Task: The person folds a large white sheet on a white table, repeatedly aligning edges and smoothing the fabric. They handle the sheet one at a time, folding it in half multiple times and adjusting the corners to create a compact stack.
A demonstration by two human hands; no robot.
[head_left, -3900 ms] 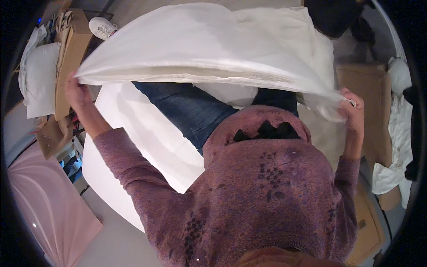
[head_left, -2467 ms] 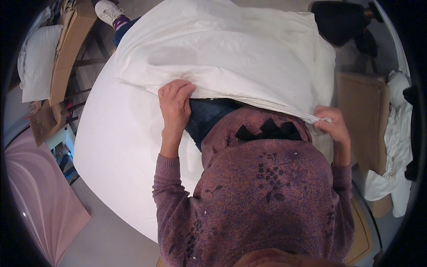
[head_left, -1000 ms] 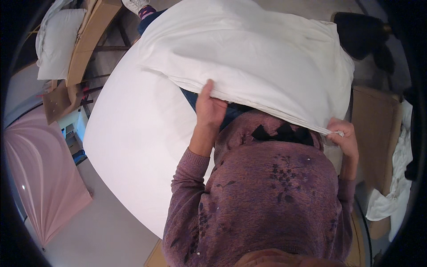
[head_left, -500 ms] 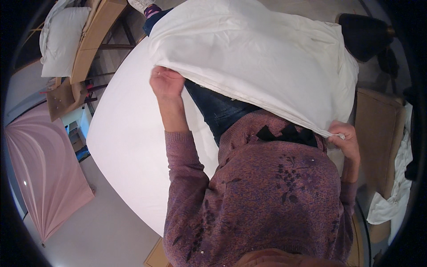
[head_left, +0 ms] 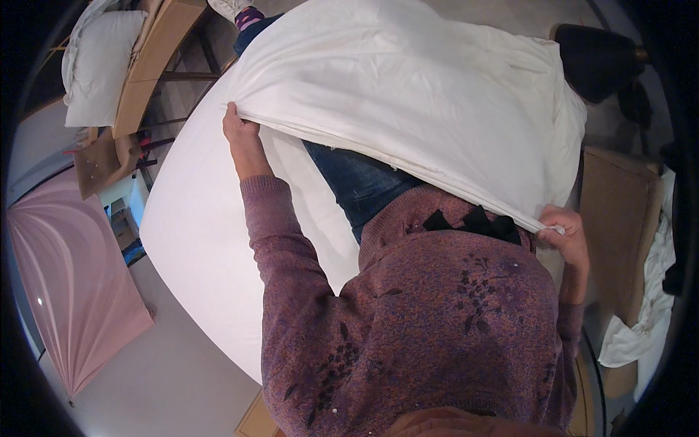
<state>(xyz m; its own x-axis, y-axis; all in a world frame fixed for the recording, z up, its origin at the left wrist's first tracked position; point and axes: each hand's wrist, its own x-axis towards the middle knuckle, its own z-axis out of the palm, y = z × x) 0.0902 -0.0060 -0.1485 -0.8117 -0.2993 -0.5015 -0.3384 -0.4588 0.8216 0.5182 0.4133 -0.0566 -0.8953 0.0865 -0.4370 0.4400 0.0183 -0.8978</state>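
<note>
Head view: white cloth [head_left: 408, 87] spans left grip [head_left: 240, 127] to right grip [head_left: 565, 231].

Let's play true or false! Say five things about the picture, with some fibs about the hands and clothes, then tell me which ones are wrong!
1. The left hand grips the white cloth. True.
2. The right hand holds nothing. False: the right hand grips the white cloth's edge too.
3. The shoe at the top is white. True.
4. The sweater is bright green. False: the sweater is purplish.
5. The jeans are blue. True.
</note>
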